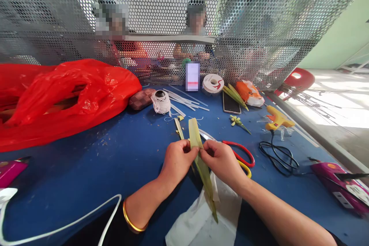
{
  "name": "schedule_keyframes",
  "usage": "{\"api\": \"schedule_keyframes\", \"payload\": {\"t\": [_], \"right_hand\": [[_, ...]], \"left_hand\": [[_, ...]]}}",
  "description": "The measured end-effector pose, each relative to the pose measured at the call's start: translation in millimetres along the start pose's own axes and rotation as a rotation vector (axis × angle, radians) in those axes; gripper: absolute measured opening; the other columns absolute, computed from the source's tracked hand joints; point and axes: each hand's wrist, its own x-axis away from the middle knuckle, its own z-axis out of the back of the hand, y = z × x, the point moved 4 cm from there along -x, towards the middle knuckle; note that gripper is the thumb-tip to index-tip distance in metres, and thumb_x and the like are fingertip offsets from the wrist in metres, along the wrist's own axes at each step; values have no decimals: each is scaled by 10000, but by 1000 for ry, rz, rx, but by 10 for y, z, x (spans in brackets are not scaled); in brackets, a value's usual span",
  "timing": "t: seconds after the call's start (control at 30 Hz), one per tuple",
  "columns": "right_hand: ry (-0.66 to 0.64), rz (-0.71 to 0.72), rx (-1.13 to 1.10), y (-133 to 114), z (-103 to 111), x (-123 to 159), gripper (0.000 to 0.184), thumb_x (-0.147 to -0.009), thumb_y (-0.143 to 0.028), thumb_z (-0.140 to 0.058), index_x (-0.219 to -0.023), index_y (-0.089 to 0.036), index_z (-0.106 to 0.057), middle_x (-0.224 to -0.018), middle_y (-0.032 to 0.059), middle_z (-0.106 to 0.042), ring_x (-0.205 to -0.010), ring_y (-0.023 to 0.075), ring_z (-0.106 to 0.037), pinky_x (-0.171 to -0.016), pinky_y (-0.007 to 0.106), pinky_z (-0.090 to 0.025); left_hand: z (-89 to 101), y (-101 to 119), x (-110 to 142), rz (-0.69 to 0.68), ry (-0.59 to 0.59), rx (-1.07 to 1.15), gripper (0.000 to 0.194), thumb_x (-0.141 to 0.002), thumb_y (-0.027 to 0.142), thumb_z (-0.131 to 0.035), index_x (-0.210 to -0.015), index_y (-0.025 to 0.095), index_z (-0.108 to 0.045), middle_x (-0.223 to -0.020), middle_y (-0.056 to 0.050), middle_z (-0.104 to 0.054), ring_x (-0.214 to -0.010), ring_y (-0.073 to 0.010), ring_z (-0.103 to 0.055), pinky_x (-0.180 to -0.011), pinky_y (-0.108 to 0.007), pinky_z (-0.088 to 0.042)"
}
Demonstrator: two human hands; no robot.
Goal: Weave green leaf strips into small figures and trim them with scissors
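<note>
A long pale green leaf strip, like corn husk, is pinched between both hands, its cut wide end up and its pointed tip down toward me. My left hand grips its left edge with thumb and fingers closed. Opposite, my right hand pinches the right edge, fingertips close to the left thumb. Scissors with red and yellow handles lie partly under my right hand. A narrow leaf strip rests just beyond my left hand. Below the leaf is a crumpled white tissue.
A red plastic bag fills the left. Toward the back are a thread ball, white sticks, an upright phone, a ribbon spool and leaves on another phone. A glue gun with its cable lies right. Two people sit behind the perforated screen.
</note>
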Motion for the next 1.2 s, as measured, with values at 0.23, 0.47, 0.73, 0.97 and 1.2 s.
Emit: {"api": "schedule_keyframes", "payload": {"t": [0.23, 0.47, 0.73, 0.97, 1.2], "right_hand": [[24, -11, 41, 7, -22, 23, 218, -783, -250, -527, -590, -210, -433, -518, -50, -478, -495, 107, -392, -476, 230, -262], [58, -3, 23, 22, -27, 7, 225, -799, -280, -534, -604, -207, -450, -522, -54, -457, -507, 106, -373, -482, 228, -261], [-4, -75, -165, 66, -28, -18, 235, -810, -332, -522, -632, -185, -564, -555, -41, -452, -539, 110, -370, -481, 224, -285], [-12, -136, -237, 89, -30, -32, 226, -787, -339, -544, -637, -176, -588, -544, -31, -496, -511, 110, -402, -464, 223, -301], [28, 9, -364, -14, 21, -13, 179, -827, -297, -541, -870, -169, -658, -741, 14, -651, -652, 149, -543, -577, 240, -419]], "left_hand": [[-24, -4, 4, -20, -20, -18, 224, -731, 344, -592, -721, 139, -684, -670, -38, -670, -612, -161, -553, -548, -249, -375], [-2, 12, -16, -45, 3, -44, 216, -734, 350, -602, -722, 148, -678, -665, -28, -666, -616, -161, -556, -553, -246, -383], [-34, -30, -36, 34, -71, 263, 257, -751, 381, -618, -775, 132, -674, -658, -24, -625, -624, -161, -546, -570, -256, -413], [-101, -23, -1, 144, -150, 555, 269, -697, 367, -698, -828, 132, -715, -674, -17, -634, -638, -144, -552, -615, -254, -430], [-110, 30, 22, 118, -224, 467, 291, -693, 392, -700, -815, 128, -715, -675, -19, -635, -629, -141, -529, -605, -255, -388]]}}
